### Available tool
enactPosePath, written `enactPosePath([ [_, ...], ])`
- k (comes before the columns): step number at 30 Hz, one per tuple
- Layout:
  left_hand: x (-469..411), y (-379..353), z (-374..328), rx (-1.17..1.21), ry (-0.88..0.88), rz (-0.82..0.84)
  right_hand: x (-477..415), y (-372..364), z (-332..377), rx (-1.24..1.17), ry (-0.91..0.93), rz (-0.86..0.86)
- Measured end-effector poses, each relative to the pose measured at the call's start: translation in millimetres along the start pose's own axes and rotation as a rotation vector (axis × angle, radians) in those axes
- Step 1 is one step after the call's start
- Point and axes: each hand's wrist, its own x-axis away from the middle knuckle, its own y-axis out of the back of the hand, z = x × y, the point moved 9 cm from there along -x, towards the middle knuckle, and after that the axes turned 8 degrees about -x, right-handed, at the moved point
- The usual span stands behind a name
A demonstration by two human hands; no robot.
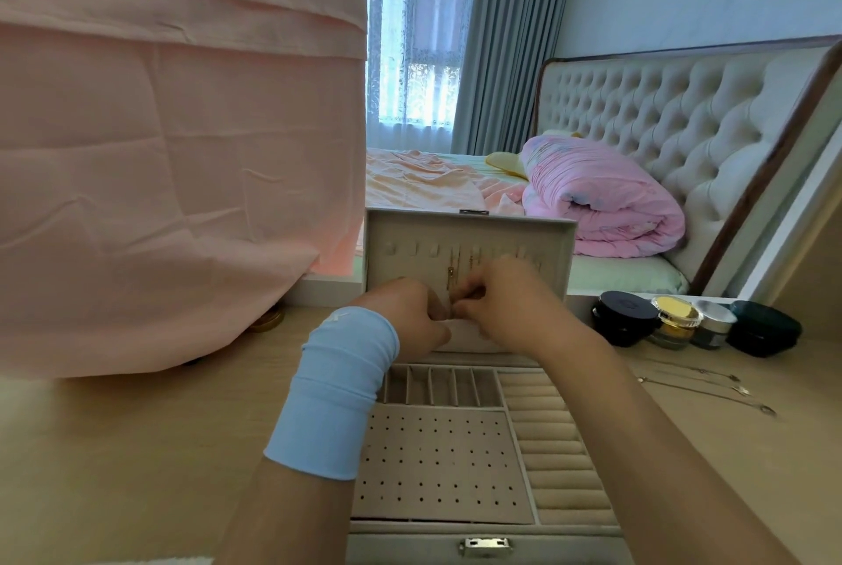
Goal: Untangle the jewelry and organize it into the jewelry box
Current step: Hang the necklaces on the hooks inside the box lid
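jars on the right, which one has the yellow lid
The glass jar second from the left, between the black compact and the silver-lidded jar; no other lid there is yellow.

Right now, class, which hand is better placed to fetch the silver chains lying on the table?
Probably the right hand. Both hands pinch the gold necklace at the lid, but the silver chains lie right of the jewelry box, on that arm's side; the left hand would have to cross the box.

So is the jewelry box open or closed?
Open. The jewelry box has its lid standing upright, and the tray compartments show.
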Motion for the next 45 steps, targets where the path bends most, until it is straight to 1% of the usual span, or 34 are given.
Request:
enactPosePath([
  [2,-1,2,-1,0.010,-0.007,-0.023,5,-3,-8,0.004,-0.013,0.004],
  [5,-1,7,-7,0.008,-0.034,-0.096,15,7,-11,-0.060,0.027,-0.018],
  [8,4,15,-28,0.026,-0.118,-0.206,27,35,-23,-0.115,0.056,-0.090],
  [11,12,10,-62,0.064,-0.215,-0.268,42,65,-53,-0.120,0.015,-0.121],
  [16,9,-33,-132,0.086,-0.341,-0.196,70,99,-130,-0.011,-0.136,-0.128],
  [20,-13,-67,-183,-0.001,-0.386,-0.128,82,102,-180,0.041,-0.263,-0.072],
  [23,-44,-104,-208,-0.191,-0.337,-0.019,84,95,-204,0.096,-0.322,0.004],
  [26,-75,-136,-211,-0.388,-0.270,0.092,83,82,-226,0.136,-0.369,0.078],
  [29,-93,-157,-212,-0.564,-0.303,0.166,81,70,-243,0.179,-0.403,0.128],
  [31,-98,-165,-211,-0.630,-0.311,0.166,79,68,-248,0.219,-0.403,0.119],
  [33,-100,-168,-210,-0.617,-0.295,0.149,77,69,-251,0.228,-0.403,0.087],
  [40,-105,-156,-203,-0.414,-0.191,0.055,78,73,-255,0.223,-0.431,0.049],
  [43,-107,-156,-199,-0.391,-0.122,0.067,79,74,-254,0.205,-0.428,0.048],
  [45,-105,-153,-200,-0.426,-0.110,0.065,80,75,-253,0.195,-0.426,0.053],
])
